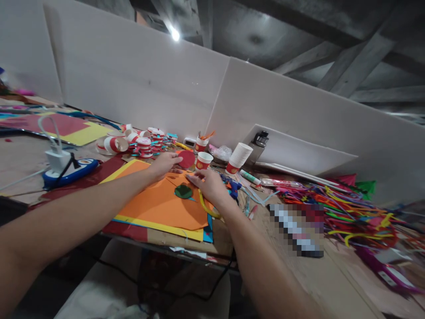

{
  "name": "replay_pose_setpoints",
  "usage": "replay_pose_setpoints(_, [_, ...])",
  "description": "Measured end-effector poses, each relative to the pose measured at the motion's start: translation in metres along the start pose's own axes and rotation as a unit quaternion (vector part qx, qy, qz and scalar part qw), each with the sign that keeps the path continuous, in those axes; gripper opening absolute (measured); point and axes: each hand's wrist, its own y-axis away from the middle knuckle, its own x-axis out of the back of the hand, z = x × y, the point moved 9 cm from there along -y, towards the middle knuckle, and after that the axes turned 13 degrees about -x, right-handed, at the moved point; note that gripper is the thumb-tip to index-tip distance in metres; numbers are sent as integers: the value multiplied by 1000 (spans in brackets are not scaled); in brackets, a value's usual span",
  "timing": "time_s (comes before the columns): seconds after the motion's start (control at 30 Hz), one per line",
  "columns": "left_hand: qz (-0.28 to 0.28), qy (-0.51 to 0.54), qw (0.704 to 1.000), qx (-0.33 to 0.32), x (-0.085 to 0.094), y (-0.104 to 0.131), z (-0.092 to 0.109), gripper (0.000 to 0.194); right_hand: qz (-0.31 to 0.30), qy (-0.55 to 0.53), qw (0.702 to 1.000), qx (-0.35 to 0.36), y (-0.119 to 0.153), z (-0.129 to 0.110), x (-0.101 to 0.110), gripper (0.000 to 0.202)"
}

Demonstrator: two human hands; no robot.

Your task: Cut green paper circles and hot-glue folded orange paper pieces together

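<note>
My left hand (165, 165) pinches the edge of a red paper circle (187, 159) above the far edge of an orange sheet (156, 197). My right hand (211, 185) is over the right side of that sheet, thumb and fingers drawn together; what they hold, if anything, is too small to make out. Between and below the hands lies a dark green circle (183, 191). A curved yellow strip (206, 205) runs beneath my right hand. Under the orange sheet a yellow sheet (189, 233) shows. A red and white paper cup (203, 161) stands just beyond my hands.
A stack of paper cups (239, 157), a glue stick (250, 177) and a bottle (259, 144) stand or lie at the back. Colourful pipe cleaners (348, 212) cover the right side. A blue power strip (69, 173) lies left. Decorated cups (144, 147) are grouped back left.
</note>
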Motion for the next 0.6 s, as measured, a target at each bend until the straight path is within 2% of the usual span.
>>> replay_pose_setpoints(0.1, [17, 11, 1000, 12, 1, 0, -1, 8, 143, 131, 980, -55, -2, 17, 56, 22])
replay_pose_setpoints(0.17, [26, 23, 999, 18, 1, 0, -2, 9, 165, 243, 942, -163, -3, 46, 83, 29])
replay_pose_setpoints(0.2, [27, 29, 999, 19, 0, 0, -3, 9, 145, 280, 923, -219, -2, 63, 90, 35])
replay_pose_setpoints(0.23, [27, 34, 999, 20, 0, 0, -4, 9, 108, 302, 908, -270, -1, 82, 91, 40])
replay_pose_setpoints(0.3, [25, 40, 999, 21, -2, -1, -6, 8, 36, 314, 895, -316, 1, 108, 83, 44])
replay_pose_setpoints(0.37, [25, 43, 999, 18, -2, -1, -8, 7, 3, 304, 894, -328, 1, 126, 73, 40])
replay_pose_setpoints(0.47, [22, 46, 999, 12, -3, -2, -8, 7, -3, 266, 904, -334, -3, 142, 64, 38])
replay_pose_setpoints(0.6, [28, 54, 998, 14, -1, -4, -7, 10, 18, 194, 918, -344, -6, 158, 67, 34])
